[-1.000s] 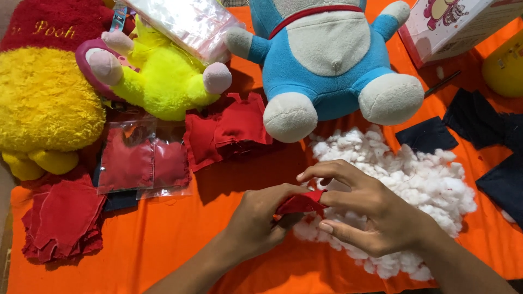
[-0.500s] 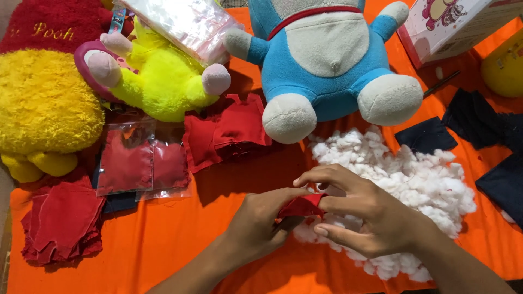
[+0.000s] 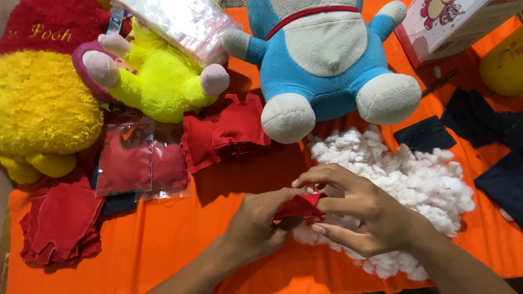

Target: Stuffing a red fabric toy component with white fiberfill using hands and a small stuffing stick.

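Observation:
My left hand (image 3: pixel 260 223) and my right hand (image 3: pixel 354 209) meet over the orange cloth, both pinching a small red fabric piece (image 3: pixel 298 207) between their fingers. The right hand's fingers curl over the top of it. Right behind and under the right hand lies a pile of white stuffing (image 3: pixel 403 179). A stack of red fabric pieces (image 3: pixel 229 128) lies further back, and a clear bag with red pieces (image 3: pixel 140 163) sits to the left.
A blue and white plush toy (image 3: pixel 321 60) sits at the back, a yellow-green plush (image 3: pixel 158 81) and a large yellow and red plush (image 3: pixel 41 98) on the left. More red fabric (image 3: pixel 62 223) lies front left, dark blue pieces (image 3: pixel 479 141) at right, a box (image 3: pixel 447 24) back right.
Both hands stay on the red fabric piece and have shifted only slightly; the right fingers have closed a little more over it.

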